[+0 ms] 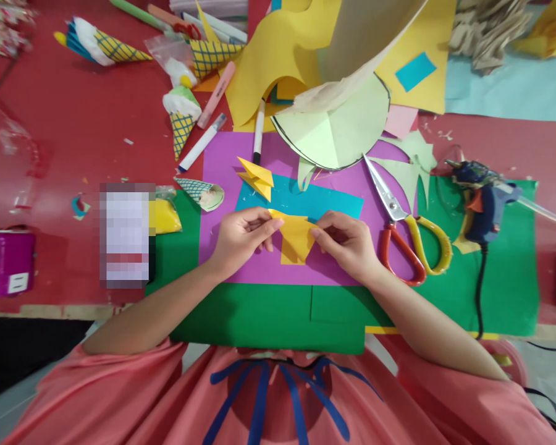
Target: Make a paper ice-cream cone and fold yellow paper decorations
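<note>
A small folded piece of yellow paper [296, 238] is stretched between my two hands, over the purple sheet [234, 272]. My left hand [243, 238] pinches its upper left corner between thumb and fingers. At its right edge, my right hand [347, 241] pinches the paper the same way. Just beyond my hands lies a blue paper strip [336, 203], partly covered by them. A second folded yellow paper piece [258, 179] rests on the strip's left end. Scissors [393, 216] with red and yellow handles lie open to the right of my right hand.
A glue gun [484, 198] with its cord lies on the green sheet [514, 278] at right. Paper cones [183, 120], markers [201, 142] and a pale green paper disc [333, 133] lie farther back. A phone [125, 235] and a yellow packet [167, 215] are at left.
</note>
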`<state>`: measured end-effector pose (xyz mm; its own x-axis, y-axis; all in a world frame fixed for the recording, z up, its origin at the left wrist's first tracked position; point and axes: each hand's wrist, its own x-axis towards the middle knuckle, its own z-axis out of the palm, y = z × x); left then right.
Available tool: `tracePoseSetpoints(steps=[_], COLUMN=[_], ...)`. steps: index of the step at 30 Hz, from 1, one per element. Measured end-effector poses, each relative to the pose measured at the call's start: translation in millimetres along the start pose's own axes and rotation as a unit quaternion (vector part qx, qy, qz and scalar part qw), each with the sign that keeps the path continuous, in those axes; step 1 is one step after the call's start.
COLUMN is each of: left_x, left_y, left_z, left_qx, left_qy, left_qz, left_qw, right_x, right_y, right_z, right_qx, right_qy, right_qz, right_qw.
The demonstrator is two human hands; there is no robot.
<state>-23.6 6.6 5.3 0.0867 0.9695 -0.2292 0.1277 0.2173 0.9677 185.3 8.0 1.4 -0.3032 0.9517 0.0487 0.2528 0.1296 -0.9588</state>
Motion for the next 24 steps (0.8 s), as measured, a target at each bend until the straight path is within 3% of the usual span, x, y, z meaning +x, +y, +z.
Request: tracePoseSetpoints(steps=[9,17,24], left_x=[-0.4,1.5,3.0], left_y=[4.1,6.6,4.6], left_z=[-1.0,-1.0,-2.8], left_qx=[0.004,0.007,-0.008], left_qy=[-0.016,0.03,0.033], left_qz=[-0.005,0.014,0.029], left_qw=[1.0,0.999,0.999], right_x=[-0.3,-0.2,0.0], right_y=[0.3,1.2,2.1], right_z=[-0.3,0.8,-0.1], right_qx=[0.024,-0.001,-0.005], right_qy=[-0.001,-0.009,-0.003], right_qz=[0.021,0.004,-0.014], right_qw=[1.0,1.0,1.0])
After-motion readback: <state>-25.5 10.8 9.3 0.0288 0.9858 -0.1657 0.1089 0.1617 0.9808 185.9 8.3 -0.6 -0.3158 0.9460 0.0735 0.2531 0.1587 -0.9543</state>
